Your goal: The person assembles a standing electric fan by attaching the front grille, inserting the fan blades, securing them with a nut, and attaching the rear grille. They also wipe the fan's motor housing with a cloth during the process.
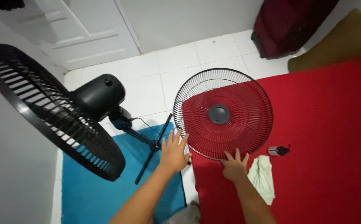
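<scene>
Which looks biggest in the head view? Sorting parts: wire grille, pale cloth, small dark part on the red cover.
1. Wire grille, touched by both hands.
2. Pale cloth.
3. Small dark part.
All lie at similar distance, so the order is safe.

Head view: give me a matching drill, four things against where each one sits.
Things:
1. fan grille
2. cloth
3. fan stand
4. suitcase

Places:
A. top of the picture, on the white tiles
B. on the blue mat
C. at the red cover's edge, under both hands
D. on the red cover, right of the right hand

Pairs: 1-C, 2-D, 3-B, 4-A
</scene>
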